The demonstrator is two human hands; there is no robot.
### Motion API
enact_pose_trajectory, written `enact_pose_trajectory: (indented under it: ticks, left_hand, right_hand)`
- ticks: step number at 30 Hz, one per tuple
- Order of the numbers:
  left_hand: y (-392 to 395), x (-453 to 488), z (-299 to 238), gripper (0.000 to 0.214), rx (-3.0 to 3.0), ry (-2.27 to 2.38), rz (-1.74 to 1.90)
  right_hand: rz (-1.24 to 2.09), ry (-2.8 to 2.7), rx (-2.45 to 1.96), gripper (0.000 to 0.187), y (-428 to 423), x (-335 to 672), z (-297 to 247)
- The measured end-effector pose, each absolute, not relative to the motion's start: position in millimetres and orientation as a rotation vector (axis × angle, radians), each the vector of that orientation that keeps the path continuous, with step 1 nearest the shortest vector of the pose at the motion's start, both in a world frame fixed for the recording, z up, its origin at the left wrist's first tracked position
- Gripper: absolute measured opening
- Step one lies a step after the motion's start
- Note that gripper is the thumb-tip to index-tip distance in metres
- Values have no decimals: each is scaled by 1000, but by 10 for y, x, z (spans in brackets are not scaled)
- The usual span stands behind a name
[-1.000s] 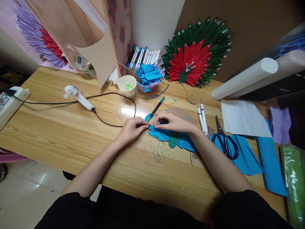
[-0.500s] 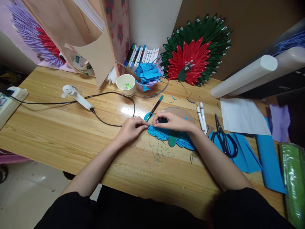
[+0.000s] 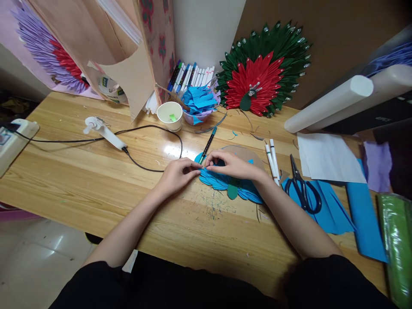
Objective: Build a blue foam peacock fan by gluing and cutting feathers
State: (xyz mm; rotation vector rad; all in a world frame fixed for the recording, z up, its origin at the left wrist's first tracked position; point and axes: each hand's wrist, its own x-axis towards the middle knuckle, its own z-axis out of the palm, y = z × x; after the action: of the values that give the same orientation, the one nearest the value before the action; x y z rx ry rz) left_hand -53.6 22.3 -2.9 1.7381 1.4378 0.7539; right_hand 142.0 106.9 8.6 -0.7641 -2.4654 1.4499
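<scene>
We see a pale wooden table [image 3: 180, 231], its back edge running along a white wall and a brown board, its left front edge dropping to a shiny tiled floor [image 3: 41, 253]. Between the front edge and the back, right of the middle, lies the blue layered paper piece [image 3: 217, 181] on brown cardboard [image 3: 252, 153].

Our left hand [image 3: 180, 174] meets its left end, thumb and fingers drawn together; our right hand [image 3: 230, 164] bends over it, fingertips curled in just beside the left ones. What, if anything, sits between those fingertips is too small for us to tell. A dark pen [image 3: 209, 143] lies just behind them.

Toward the back edge stand a paper cup [image 3: 175, 125] and a bowl of blue strips [image 3: 201, 98], with a red-and-green paper fan [image 3: 257, 83] near the board. The right edge is crowded — scissors [image 3: 296, 173] on blue sheets, white paper [image 3: 333, 159], a green pack [image 3: 397, 249]. Leftward we have wider wood: only a white corded tool [image 3: 109, 134] and its cable lie before the power strip [image 3: 19, 141] at the left edge.
</scene>
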Motion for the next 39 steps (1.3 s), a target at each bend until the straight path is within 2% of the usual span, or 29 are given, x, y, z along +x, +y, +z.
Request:
enact_pose_trajectory:
  ticks: [27, 34, 39]
  left_hand:
    - [195, -479, -32, 13, 2243, 1345, 717]
    - [167, -494, 28, 15, 2262, 1318, 743]
    - [157, -513, 72, 17, 2245, 1289, 710]
  right_hand:
    - [1537, -2349, -832, 14, 1094, 1426, 176]
    - [1171, -2235, -1043, 19, 1068, 1757, 584]
    - [990, -2160, -1290, 22, 830, 2214, 514]
